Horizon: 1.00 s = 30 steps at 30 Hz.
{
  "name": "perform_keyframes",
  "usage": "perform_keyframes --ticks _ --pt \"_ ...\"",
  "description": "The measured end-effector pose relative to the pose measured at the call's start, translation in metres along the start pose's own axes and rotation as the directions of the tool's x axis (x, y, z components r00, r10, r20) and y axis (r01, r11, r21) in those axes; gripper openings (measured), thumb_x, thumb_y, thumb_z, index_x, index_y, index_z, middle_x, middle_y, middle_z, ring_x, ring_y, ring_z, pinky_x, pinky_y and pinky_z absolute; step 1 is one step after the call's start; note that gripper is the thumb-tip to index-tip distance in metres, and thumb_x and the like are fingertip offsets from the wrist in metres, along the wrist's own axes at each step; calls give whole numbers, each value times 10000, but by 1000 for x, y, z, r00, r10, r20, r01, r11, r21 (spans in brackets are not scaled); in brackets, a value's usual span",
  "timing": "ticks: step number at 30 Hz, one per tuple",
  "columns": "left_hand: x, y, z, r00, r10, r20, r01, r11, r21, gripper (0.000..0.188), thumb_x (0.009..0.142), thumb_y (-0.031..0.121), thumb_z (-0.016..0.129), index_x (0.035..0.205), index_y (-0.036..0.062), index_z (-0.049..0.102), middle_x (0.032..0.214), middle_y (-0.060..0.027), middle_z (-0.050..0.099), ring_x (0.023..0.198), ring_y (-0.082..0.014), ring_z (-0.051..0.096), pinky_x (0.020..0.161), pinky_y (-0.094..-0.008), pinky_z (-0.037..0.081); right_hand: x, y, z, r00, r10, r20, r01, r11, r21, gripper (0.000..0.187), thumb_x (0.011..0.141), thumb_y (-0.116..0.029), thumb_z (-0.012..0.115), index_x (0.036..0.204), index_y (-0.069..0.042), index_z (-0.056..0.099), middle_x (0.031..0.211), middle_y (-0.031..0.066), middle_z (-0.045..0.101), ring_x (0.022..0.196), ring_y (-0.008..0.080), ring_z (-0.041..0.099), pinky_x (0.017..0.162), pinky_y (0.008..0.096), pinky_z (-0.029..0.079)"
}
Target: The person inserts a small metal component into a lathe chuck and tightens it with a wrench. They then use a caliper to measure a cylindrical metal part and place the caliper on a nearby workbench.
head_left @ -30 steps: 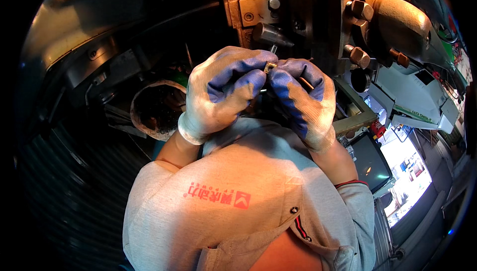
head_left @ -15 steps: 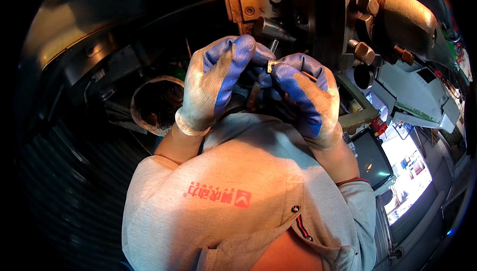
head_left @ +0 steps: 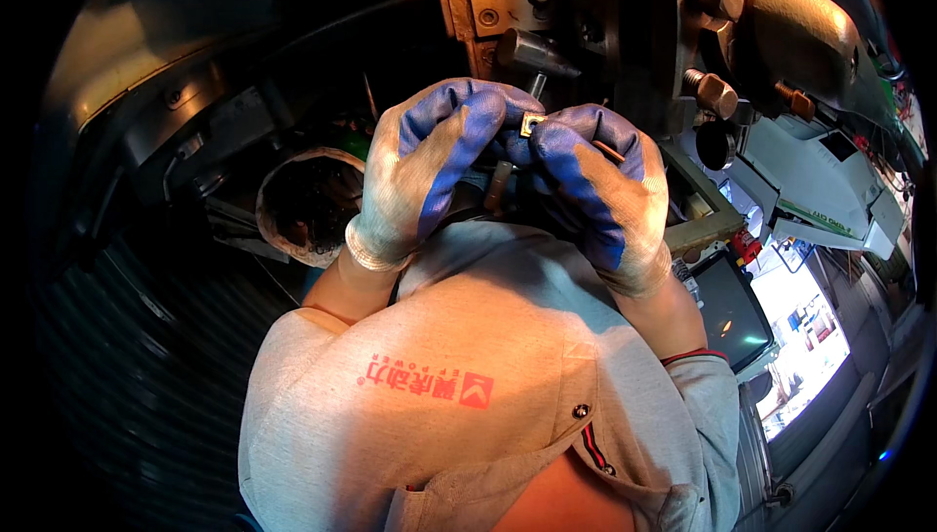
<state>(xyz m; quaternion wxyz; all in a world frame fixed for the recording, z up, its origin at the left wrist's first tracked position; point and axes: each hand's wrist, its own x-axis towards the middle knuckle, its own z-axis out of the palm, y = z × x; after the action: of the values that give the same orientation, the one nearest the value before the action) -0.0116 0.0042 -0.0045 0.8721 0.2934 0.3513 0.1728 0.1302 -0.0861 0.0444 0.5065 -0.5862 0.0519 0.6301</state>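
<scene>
My left hand (head_left: 415, 166) and my right hand (head_left: 615, 185), both in white gloves with blue coated palms, meet in front of my chest with fingers curled. A small, pale, four-sided metal insert (head_left: 531, 124) with a hole shows between the fingertips. My right thumb and fingers pinch it. The left fingertips press close beside it; whether they grip it or something else is hidden. From the right hand's fingers sticks a thin copper-coloured rod (head_left: 609, 150). Behind the hands stands a dark hammer-shaped metal part (head_left: 532, 52) with a shiny stem.
A round container (head_left: 276, 231) with dark contents is left of my hands. Large bolts (head_left: 717, 96) jut from the machine at upper right. Below them are a metal frame (head_left: 717, 220) and a dark screen (head_left: 730, 307). A machine block (head_left: 508, 7) is straight ahead.
My left thumb and fingers have shifted slightly down and right. The insert shows more of its face and hole. My right hand has barely moved.
</scene>
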Motion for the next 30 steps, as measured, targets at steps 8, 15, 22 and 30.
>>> perform_keyframes --ticks 8,15,22,30 --pt "-5 -3 1 999 -31 22 34 994 -100 316 944 200 596 1128 -56 617 1044 -151 669 952 -210 666 873 -339 544 -2 5 -1 998 -49 -28 47 998 -46 198 892 -185 693 955 -1 659 830 19 632 733 46 548 665 189 458" --pt "-5 -4 1 999 -25 35 24 999 37 303 929 158 600 1144 -56 610 1075 -167 658 962 -214 663 884 -357 546 -3 4 -4 999 -2 -40 4 998 56 215 901 -179 679 992 14 656 854 40 650 764 68 587 697 208 491" --pt "-3 -5 5 999 -40 -6 40 997 -61 298 893 199 682 1112 -1 655 913 -70 687 654 -76 588 568 -197 472 -2 2 -5 1000 -13 -7 14 998 65 194 905 -156 673 998 13 656 862 38 654 751 60 581 676 195 482" --pt "-2 -7 -1 989 130 70 -136 987 88 301 883 173 692 1107 -23 648 1087 -143 647 972 -212 651 875 -324 534 -5 8 -1 984 -177 14 178 983 -49 183 890 -110 698 1023 2 640 902 30 654 794 55 565 700 198 467"
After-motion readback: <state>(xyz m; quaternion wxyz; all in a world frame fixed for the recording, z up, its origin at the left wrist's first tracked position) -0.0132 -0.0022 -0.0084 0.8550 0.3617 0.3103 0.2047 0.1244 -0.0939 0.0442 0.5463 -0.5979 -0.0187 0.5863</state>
